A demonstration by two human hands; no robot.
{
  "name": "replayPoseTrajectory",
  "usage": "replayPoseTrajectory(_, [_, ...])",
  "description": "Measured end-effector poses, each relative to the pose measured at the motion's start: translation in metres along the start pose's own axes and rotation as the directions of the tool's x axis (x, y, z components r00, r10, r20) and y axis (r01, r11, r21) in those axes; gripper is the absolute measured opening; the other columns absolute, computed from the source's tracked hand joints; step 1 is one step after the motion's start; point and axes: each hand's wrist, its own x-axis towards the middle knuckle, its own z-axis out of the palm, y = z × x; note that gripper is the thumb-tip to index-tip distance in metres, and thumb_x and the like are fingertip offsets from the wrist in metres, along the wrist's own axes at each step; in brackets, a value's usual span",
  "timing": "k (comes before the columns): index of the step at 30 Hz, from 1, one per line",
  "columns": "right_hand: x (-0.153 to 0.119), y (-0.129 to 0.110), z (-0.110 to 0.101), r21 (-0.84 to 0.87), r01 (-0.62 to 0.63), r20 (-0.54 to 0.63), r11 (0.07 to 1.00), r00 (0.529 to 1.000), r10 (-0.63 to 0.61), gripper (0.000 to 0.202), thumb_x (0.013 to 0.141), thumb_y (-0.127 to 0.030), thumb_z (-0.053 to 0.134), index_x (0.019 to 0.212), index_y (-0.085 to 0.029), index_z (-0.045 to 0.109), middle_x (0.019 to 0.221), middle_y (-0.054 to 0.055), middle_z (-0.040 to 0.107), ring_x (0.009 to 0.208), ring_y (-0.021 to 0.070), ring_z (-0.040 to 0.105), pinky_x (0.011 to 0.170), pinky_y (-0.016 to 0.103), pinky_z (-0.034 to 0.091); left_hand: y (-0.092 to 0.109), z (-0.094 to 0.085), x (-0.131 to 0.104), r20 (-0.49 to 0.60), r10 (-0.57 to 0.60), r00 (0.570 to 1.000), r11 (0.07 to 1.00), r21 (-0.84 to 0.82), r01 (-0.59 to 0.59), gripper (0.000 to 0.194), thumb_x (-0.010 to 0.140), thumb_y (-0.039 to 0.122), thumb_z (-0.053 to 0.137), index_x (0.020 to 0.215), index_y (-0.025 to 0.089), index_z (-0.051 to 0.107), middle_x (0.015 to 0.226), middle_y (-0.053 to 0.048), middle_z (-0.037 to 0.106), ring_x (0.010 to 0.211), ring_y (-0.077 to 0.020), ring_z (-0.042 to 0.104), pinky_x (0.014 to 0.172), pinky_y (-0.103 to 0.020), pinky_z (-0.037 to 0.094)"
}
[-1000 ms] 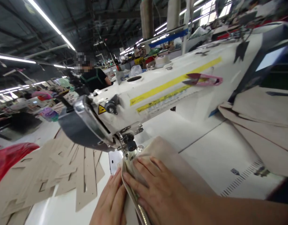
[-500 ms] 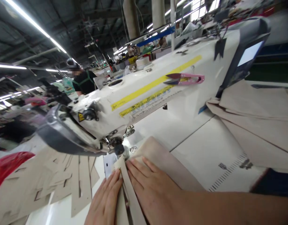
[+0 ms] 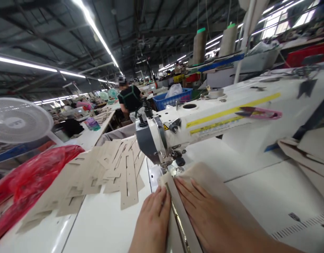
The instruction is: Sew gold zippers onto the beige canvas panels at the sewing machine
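A beige fabric piece [image 3: 214,179] lies on the machine bed, with a gold-toothed zipper [image 3: 179,219] running lengthwise between its strips. Its far end reaches the presser foot [image 3: 165,169] of the white sewing machine [image 3: 225,123]. My left hand [image 3: 152,219] rests flat along the left strip, fingertips just short of the foot. On the other side of the zipper, my right hand [image 3: 204,209] presses flat on the fabric with its fingers stretched forward. Both hands are open; neither grips anything. The needle is too small to make out.
Cut beige pieces with slots [image 3: 98,172] are spread left of the machine, beside a red plastic bag [image 3: 46,179]. A white fan [image 3: 19,121] stands at far left. Pink thread snips [image 3: 259,112] lie against the machine arm. More beige fabric [image 3: 309,154] lies right. A person [image 3: 130,98] is beyond.
The view has swung left, so the machine and hands appear farther right, and the fan comes into sight. Both hands remain flat beside the zipper; more of its gold teeth show.
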Motion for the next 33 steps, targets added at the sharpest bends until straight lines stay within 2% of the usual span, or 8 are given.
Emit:
replayPoseTrajectory(7, [-0.003, 0.002, 0.007, -0.012, -0.005, 0.023, 1.0, 1.0, 0.005, 0.055, 0.081, -0.013, 0.038, 0.136, -0.007, 0.038, 0.136, 0.014, 0.045, 0.125, 0.0271, 0.042, 0.094, 0.045, 0.048, -0.002, -0.001, 0.008, 0.051, 0.036, 0.998, 0.999, 0.01, -0.037, 0.04, 0.088, 0.01, 0.039, 0.126, 0.007, 0.048, 0.129, -0.016, 0.052, 0.118, -0.0253, 0.051, 0.09, -0.035, 0.051])
replayPoseTrajectory(11, [0.002, 0.012, 0.01, -0.005, -0.042, 0.0, 0.999, 0.999, 0.042, 0.053, 0.082, -0.01, 0.034, 0.134, -0.004, 0.041, 0.136, 0.017, 0.044, 0.125, 0.0266, 0.043, 0.097, 0.045, 0.045, -0.005, 0.004, 0.023, 0.076, -0.024, 0.997, 0.999, -0.027, 0.026, 0.039, 0.087, 0.007, 0.038, 0.124, 0.008, 0.049, 0.127, -0.016, 0.054, 0.116, -0.0262, 0.052, 0.092, -0.041, 0.049])
replayPoseTrajectory(14, [0.007, 0.021, 0.014, -0.028, -0.059, 0.037, 0.998, 0.997, 0.06, 0.05, 0.082, -0.009, 0.034, 0.131, -0.004, 0.046, 0.134, 0.017, 0.045, 0.124, 0.0251, 0.044, 0.097, 0.044, 0.046, -0.007, 0.006, 0.035, 0.087, -0.069, 0.994, 0.995, -0.07, 0.075, 0.04, 0.084, 0.004, 0.039, 0.123, 0.006, 0.049, 0.124, -0.018, 0.055, 0.114, -0.0273, 0.052, 0.091, -0.044, 0.049])
replayPoseTrajectory(18, [0.012, 0.026, 0.019, -0.064, -0.047, 0.048, 0.997, 0.998, 0.05, 0.049, 0.08, -0.011, 0.037, 0.128, -0.004, 0.049, 0.132, 0.016, 0.048, 0.122, 0.0258, 0.046, 0.094, 0.044, 0.048, -0.009, 0.013, 0.04, 0.045, -0.076, 0.996, 0.992, -0.101, 0.08, 0.038, 0.084, 0.004, 0.041, 0.121, 0.005, 0.048, 0.118, -0.019, 0.057, 0.108, -0.0271, 0.054, 0.087, -0.043, 0.05])
replayPoseTrajectory(21, [0.012, 0.027, 0.021, -0.063, -0.033, 0.012, 0.997, 0.999, 0.034, 0.051, 0.078, -0.01, 0.037, 0.126, -0.005, 0.051, 0.13, 0.015, 0.051, 0.122, 0.0266, 0.046, 0.094, 0.046, 0.048, -0.01, 0.02, 0.037, -0.058, -0.072, 0.996, 0.992, -0.11, 0.066, 0.038, 0.083, 0.004, 0.04, 0.121, 0.005, 0.046, 0.113, -0.018, 0.058, 0.103, -0.0267, 0.055, 0.084, -0.041, 0.051])
replayPoseTrajectory(23, [0.012, 0.027, 0.021, -0.058, -0.013, 0.001, 0.998, 1.0, 0.013, 0.052, 0.077, -0.01, 0.037, 0.127, -0.005, 0.05, 0.129, 0.015, 0.052, 0.122, 0.0267, 0.046, 0.093, 0.046, 0.048, -0.01, 0.022, 0.036, -0.076, -0.066, 0.995, 0.993, -0.1, 0.058, 0.039, 0.083, 0.005, 0.039, 0.121, 0.004, 0.045, 0.111, -0.019, 0.057, 0.101, -0.0274, 0.055, 0.083, -0.042, 0.051])
replayPoseTrajectory(27, [0.011, 0.03, 0.019, -0.041, 0.02, -0.002, 0.999, 1.0, -0.02, 0.056, 0.077, -0.011, 0.039, 0.132, -0.006, 0.045, 0.129, 0.014, 0.053, 0.122, 0.0273, 0.046, 0.093, 0.044, 0.048, -0.012, 0.017, 0.036, 0.043, -0.023, 0.999, 0.996, -0.09, 0.027, 0.039, 0.085, 0.007, 0.04, 0.124, 0.004, 0.044, 0.114, -0.02, 0.056, 0.102, -0.0272, 0.055, 0.084, -0.04, 0.05])
replayPoseTrajectory(33, [0.012, 0.031, 0.018, -0.02, 0.012, 0.049, 1.0, 0.999, -0.011, 0.056, 0.077, -0.013, 0.04, 0.133, -0.006, 0.044, 0.131, 0.014, 0.05, 0.122, 0.0279, 0.046, 0.094, 0.044, 0.048, -0.016, 0.016, 0.033, 0.053, 0.009, 0.999, 0.999, -0.041, -0.007, 0.039, 0.085, 0.009, 0.039, 0.124, 0.005, 0.045, 0.117, -0.019, 0.056, 0.106, -0.0279, 0.054, 0.085, -0.04, 0.049])
